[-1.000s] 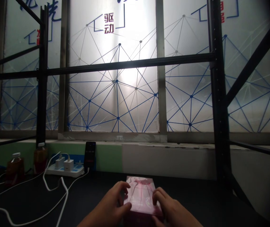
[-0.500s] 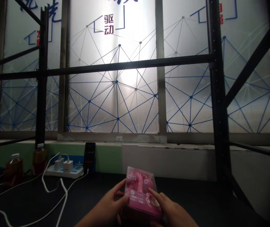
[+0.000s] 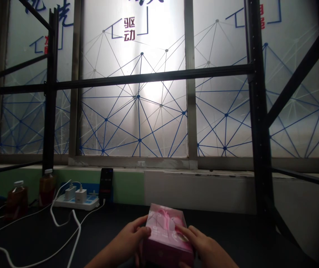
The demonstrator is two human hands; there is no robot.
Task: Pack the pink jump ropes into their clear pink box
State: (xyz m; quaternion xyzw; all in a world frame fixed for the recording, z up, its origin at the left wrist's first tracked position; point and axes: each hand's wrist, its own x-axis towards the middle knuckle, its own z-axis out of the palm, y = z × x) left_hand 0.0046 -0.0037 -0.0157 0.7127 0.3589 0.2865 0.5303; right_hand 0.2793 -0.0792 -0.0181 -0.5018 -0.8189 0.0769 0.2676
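Both hands are on one box, the left hand (image 3: 128, 240) on its left side and the right hand (image 3: 200, 243) on its right. The left hand's fingers are together and curled around the box's near left edge. The right hand's fingers (image 3: 186, 232) are slightly spread and lie across the top right corner, with the thumb hidden. The pink box (image 3: 166, 238) sits at the bottom centre of the frame, tilted with its far end raised. Whether it touches the table cannot be told. Its clear plastic top shines with glare, and the pink, looped shape inside is too washed out to name. Its near side is solid pink.

Along the black table (image 3: 33, 242), at lower left, stand two bottles (image 3: 16, 203) of amber liquid with white caps. Just right of them is one white power strip (image 3: 75, 203) holding two white chargers (image 3: 75, 194). One phone (image 3: 106, 182) stands upright behind the strip, its dark screen showing small lit digits. White cables (image 3: 78, 229) loop across the table at lower left. Behind everything, a frosted window (image 3: 134, 119) printed with blue line patterns fills the upper frame, crossed by a black metal rack (image 3: 257, 111) with two tall uprights.
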